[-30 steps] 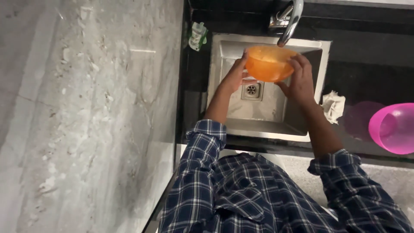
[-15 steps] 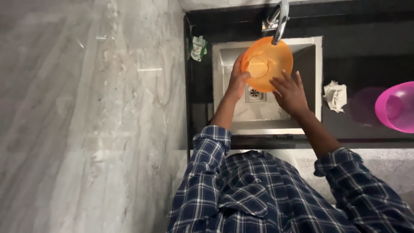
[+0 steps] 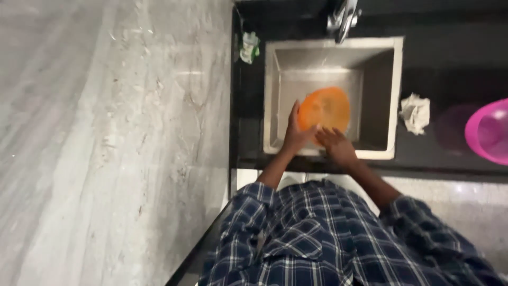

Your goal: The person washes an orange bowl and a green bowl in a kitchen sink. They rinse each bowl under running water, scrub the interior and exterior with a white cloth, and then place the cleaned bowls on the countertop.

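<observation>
1. Looking down from the head view: orange bowl point(image 3: 324, 109) held low inside the steel sink point(image 3: 394, 95), below the tap point(image 3: 343, 18).
2. Left hand point(image 3: 296, 135) gripping the bowl's left rim, fingers clamped on it.
3. Right hand point(image 3: 336, 146) flat against the near edge, fingers spread, touching.
4. Crumpled cloth point(image 3: 415, 112) and pink bowl point(image 3: 489, 131) on the dark surface point(image 3: 450, 153), well apart to the right.
</observation>
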